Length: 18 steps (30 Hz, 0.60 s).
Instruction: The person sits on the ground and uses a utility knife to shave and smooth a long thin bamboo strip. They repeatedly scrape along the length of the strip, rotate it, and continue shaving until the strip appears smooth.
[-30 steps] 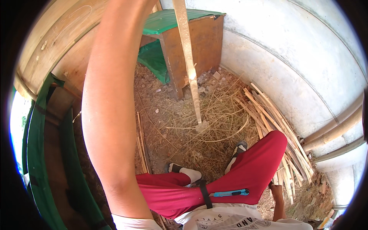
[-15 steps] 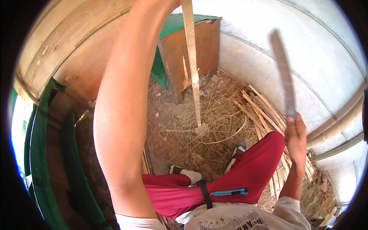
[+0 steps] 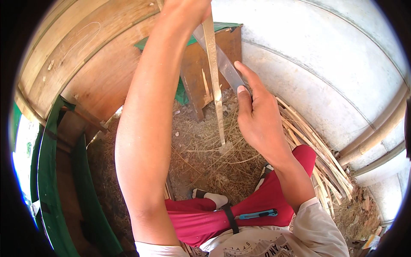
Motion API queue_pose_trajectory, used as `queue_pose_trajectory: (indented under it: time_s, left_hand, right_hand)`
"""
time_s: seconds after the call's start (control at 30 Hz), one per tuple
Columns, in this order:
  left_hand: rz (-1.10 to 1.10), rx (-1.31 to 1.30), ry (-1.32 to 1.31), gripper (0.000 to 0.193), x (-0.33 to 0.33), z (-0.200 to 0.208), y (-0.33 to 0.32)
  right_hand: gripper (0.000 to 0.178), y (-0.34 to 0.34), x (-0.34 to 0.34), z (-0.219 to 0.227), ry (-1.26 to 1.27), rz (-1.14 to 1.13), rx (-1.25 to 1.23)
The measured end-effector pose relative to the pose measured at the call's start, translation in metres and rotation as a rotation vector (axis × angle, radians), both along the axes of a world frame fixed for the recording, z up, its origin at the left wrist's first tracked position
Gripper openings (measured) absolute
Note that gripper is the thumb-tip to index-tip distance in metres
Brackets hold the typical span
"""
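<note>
At the top edge of the view, the left hand (image 3: 188, 9), partly cut off, is clamped on the upper part of a wooden strip (image 3: 217, 96). The strip slants down in front of the person, its lower end reaching the straw (image 3: 244, 169) on the ground between the feet. To its right, the right hand (image 3: 264, 122) is closed around the base of a long blade (image 3: 230, 73), thumb and forefinger stretched toward the metal; the handle is hidden. From there the blade runs up and left, passing behind the strip toward the left hand; whether it touches the wood, I cannot tell.

Across the red trousers (image 3: 282, 195) lies a blue cutter (image 3: 259, 213), next to a black strap (image 3: 231, 219). Beyond the right knee, a pile of wooden strips (image 3: 330, 165) lies along the pale wall (image 3: 317, 64). Farther back stands a brown wooden box (image 3: 233, 49) with a green covering.
</note>
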<state>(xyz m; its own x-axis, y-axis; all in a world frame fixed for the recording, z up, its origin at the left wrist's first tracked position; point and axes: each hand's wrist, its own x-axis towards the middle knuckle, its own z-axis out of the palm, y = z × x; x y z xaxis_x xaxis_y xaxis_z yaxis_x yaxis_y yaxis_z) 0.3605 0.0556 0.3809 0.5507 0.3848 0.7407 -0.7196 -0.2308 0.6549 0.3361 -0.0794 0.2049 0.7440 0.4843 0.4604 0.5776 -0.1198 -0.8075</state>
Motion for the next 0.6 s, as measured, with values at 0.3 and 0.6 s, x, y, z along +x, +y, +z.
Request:
queue_pose_trajectory:
  time_s: [0.3,0.6]
  left_hand:
    - [0.031,0.077,-0.066,0.025,-0.005,-0.006,-0.008]
    - [0.041,0.053,-0.063,0.025,-0.009,-0.007,-0.006]
  right_hand:
    - [0.05,0.014,0.005,-0.019,-0.065,0.012,-0.019]
    - [0.055,0.029,0.009,-0.041,-0.099,0.02,0.008]
